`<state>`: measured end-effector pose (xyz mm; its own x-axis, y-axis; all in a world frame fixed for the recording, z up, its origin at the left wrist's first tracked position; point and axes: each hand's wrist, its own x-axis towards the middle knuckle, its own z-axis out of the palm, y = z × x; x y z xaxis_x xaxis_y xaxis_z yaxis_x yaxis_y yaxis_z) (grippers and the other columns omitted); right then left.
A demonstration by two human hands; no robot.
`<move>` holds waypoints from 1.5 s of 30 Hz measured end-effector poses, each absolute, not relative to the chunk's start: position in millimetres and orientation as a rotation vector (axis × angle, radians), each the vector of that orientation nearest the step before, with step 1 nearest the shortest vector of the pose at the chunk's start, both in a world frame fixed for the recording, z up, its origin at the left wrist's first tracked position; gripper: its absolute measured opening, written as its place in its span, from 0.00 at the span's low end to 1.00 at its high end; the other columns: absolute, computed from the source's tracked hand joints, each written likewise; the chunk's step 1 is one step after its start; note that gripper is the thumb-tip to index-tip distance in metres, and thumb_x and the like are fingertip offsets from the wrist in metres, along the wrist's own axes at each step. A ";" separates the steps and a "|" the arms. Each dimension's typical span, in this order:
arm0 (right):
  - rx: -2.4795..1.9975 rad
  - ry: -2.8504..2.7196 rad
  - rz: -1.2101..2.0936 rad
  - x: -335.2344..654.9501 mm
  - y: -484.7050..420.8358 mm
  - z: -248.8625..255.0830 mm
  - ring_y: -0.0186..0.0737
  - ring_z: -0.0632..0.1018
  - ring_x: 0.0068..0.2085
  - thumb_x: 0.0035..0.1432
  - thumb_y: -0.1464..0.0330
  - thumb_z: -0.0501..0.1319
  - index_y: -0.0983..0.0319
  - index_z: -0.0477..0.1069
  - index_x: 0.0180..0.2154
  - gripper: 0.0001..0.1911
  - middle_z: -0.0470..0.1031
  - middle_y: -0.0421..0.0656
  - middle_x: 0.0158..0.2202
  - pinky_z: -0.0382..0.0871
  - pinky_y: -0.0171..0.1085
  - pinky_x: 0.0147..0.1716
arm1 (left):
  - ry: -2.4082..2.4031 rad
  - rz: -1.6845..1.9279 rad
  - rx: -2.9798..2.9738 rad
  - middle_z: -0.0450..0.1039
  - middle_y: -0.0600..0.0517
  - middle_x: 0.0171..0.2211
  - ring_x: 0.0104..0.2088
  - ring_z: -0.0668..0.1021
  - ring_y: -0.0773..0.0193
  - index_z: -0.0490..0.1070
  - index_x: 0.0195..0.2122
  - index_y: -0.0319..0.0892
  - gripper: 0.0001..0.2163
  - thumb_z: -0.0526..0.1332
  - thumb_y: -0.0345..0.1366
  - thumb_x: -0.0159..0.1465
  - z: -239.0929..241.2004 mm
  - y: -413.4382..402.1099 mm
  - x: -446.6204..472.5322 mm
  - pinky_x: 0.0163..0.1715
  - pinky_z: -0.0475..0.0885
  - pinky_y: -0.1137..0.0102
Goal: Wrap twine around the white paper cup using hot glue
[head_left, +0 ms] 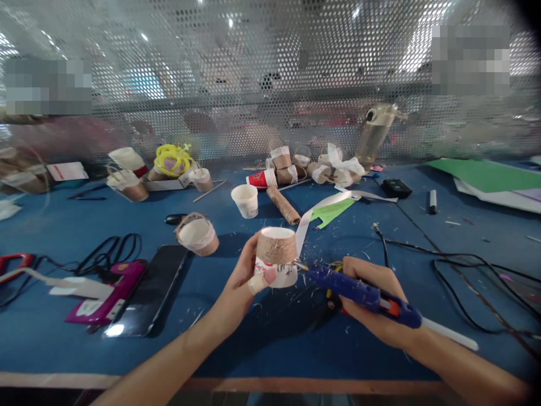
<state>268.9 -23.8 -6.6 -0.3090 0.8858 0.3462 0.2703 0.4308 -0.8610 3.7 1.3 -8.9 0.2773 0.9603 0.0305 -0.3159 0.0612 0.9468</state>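
Note:
My left hand is wrapped round a white paper cup, with a bandage on its thumb. Brown twine covers the cup's upper part, and red and dark print shows below. In my right hand is a blue glue gun, a white glue stick poking out of its rear. Its metal nozzle meets or nearly meets the right side of the cup, at the lower edge of the twine. A white ribbon runs from behind the cup toward the back right.
A small basket-like cup, a phone and a magenta device lie to the left. Behind are a plain paper cup, a twine roll and several decorated cups. Black cable crosses the right; a perforated metal screen stands behind.

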 end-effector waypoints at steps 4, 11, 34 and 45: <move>-0.996 -1.814 0.835 268.1 -24.0 -6.3 0.32 0.64 0.25 0.54 0.79 0.60 0.57 0.54 0.28 0.16 0.62 0.33 0.25 0.56 0.34 0.25 | 0.744 1.141 1.062 0.72 0.46 0.62 0.63 0.72 0.44 0.63 0.66 0.53 0.30 0.70 0.45 0.64 -8.2 0.6 5.7 0.61 0.67 0.52; -0.988 -1.811 0.807 268.1 -22.4 -3.7 0.31 0.65 0.25 0.52 0.80 0.60 0.57 0.55 0.28 0.16 0.62 0.33 0.25 0.57 0.33 0.25 | 0.711 1.175 1.013 0.72 0.48 0.62 0.64 0.71 0.43 0.68 0.62 0.51 0.27 0.70 0.45 0.63 -6.4 -0.4 6.8 0.63 0.65 0.52; -1.026 -1.839 0.776 262.5 -25.1 1.1 0.32 0.63 0.26 0.52 0.76 0.61 0.57 0.53 0.28 0.16 0.62 0.34 0.25 0.56 0.35 0.26 | 0.797 1.189 1.240 0.68 0.49 0.66 0.64 0.71 0.48 0.64 0.66 0.54 0.25 0.64 0.41 0.69 -13.0 -1.0 0.9 0.62 0.68 0.58; -1.049 -1.828 0.774 265.9 -21.0 -0.4 0.32 0.64 0.25 0.51 0.79 0.60 0.57 0.54 0.27 0.16 0.63 0.34 0.24 0.57 0.34 0.25 | 0.743 1.190 1.052 0.65 0.49 0.70 0.71 0.63 0.42 0.65 0.68 0.53 0.28 0.66 0.45 0.66 -5.5 -1.7 5.5 0.69 0.59 0.50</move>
<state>265.9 -21.0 -0.4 -0.2700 0.8872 0.3742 0.3491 0.4523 -0.8207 5.5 -1.7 -5.5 0.2439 0.9677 0.0642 -0.3670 0.0308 0.9297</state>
